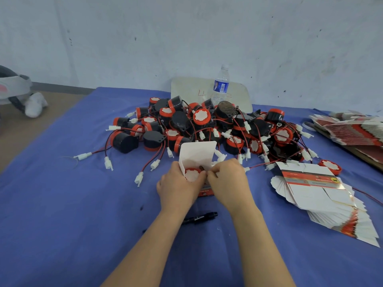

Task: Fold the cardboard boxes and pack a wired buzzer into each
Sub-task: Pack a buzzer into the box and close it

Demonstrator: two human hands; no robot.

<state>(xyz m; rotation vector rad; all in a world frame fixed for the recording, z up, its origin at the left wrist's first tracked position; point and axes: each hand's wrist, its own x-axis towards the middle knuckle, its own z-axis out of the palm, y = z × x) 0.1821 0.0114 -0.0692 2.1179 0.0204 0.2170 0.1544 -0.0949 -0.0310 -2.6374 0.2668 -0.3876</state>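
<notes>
Buzzer [192, 174] sits face up in the open box [198, 154] on the blue table [62, 204], left hand [178, 189] curled round the box to steady it, right hand [228, 179] pinching its edge, maybe tucking in the wire.

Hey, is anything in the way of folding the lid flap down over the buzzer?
The fingers of the right hand pinch at the open mouth of the box beside the buzzer; the left hand grips the box. Nothing else visible blocks the lid flap.
</notes>
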